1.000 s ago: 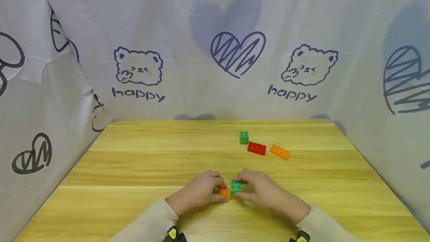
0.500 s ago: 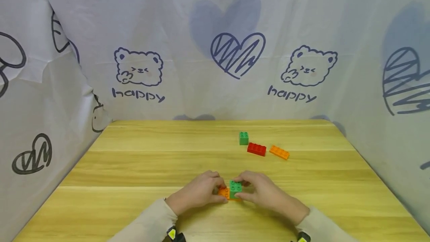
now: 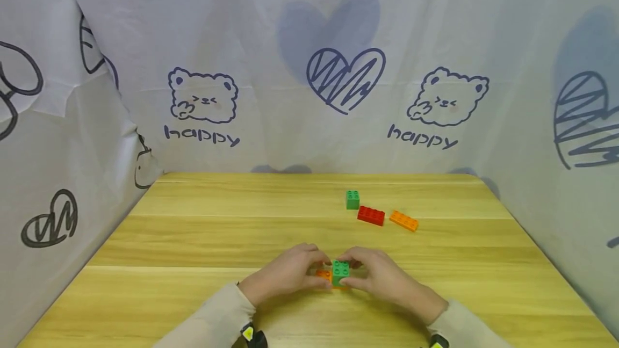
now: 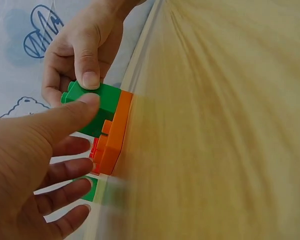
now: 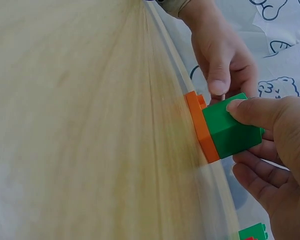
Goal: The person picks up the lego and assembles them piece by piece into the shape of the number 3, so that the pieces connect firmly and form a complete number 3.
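A green 2x2 toy building brick (image 3: 340, 272) sits on one end of a flat orange building brick (image 5: 202, 127), which lies on the table. My right hand (image 3: 382, 275) pinches the green brick between thumb and fingers. On the other side, my left hand (image 3: 290, 275) hovers around the bare end of the orange brick, thumb and fingers apart. In the left wrist view, the left thumb (image 4: 72, 117) overlaps the green brick; whether it touches cannot be told. The other left fingers (image 4: 70, 170) are loosely extended, with nothing gripped.
Farther back on the wooden table (image 3: 217, 230) lie another green brick (image 3: 352, 200), a red brick (image 3: 371, 216) and a second flat orange brick (image 3: 403, 220). A white printed cloth (image 3: 271, 122) hangs behind the table and along its sides.
My left fingers have come off the orange brick and shifted slightly right, toward the green brick. The right hand stays on the green brick, almost still.
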Demonstrator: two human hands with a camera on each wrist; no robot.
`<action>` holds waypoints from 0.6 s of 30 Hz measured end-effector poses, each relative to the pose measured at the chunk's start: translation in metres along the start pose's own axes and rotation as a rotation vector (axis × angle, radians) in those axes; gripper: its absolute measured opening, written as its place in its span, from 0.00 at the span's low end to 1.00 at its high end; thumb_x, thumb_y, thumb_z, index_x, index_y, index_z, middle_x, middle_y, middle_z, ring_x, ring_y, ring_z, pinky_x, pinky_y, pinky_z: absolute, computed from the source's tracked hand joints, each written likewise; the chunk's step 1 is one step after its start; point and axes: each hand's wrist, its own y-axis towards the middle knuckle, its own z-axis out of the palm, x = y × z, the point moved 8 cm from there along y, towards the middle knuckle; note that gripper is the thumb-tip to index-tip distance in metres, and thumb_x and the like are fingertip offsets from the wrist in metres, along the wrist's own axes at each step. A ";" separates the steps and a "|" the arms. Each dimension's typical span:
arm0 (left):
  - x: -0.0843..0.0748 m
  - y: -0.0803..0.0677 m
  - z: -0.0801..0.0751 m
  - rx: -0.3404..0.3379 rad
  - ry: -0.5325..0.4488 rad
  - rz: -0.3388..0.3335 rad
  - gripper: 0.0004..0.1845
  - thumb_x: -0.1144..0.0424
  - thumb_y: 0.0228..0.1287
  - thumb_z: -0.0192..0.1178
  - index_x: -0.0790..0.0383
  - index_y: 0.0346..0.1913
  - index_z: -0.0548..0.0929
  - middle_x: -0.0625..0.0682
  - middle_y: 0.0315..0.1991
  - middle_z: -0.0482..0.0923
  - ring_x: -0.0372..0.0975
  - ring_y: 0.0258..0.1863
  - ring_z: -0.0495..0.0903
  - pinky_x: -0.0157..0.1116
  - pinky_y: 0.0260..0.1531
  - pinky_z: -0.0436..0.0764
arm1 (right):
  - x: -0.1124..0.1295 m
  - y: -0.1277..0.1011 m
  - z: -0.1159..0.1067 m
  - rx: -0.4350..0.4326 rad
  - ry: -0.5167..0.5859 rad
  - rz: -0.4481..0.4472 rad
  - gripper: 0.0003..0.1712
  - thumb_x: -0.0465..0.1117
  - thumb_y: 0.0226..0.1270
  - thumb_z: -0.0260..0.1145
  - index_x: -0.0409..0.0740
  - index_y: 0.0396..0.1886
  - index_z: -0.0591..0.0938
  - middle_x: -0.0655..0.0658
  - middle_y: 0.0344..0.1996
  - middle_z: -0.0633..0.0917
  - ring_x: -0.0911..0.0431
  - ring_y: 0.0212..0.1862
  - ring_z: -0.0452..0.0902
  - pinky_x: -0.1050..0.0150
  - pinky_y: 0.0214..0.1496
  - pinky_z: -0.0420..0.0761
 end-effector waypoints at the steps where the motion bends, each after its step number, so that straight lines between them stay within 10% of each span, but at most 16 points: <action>1: 0.000 0.000 0.000 -0.003 -0.011 -0.005 0.26 0.40 0.60 0.64 0.55 0.53 0.83 0.42 0.42 0.78 0.31 0.40 0.75 0.31 0.42 0.77 | 0.000 0.000 0.000 -0.002 0.002 -0.001 0.21 0.49 0.61 0.73 0.50 0.52 0.81 0.58 0.44 0.83 0.62 0.44 0.79 0.63 0.47 0.81; 18: -0.008 0.008 -0.003 -0.090 -0.087 0.055 0.28 0.39 0.58 0.63 0.51 0.58 0.82 0.41 0.50 0.79 0.34 0.51 0.76 0.35 0.52 0.76 | -0.005 -0.001 0.001 -0.003 0.047 0.022 0.18 0.53 0.61 0.71 0.54 0.46 0.77 0.58 0.43 0.84 0.61 0.46 0.81 0.63 0.48 0.81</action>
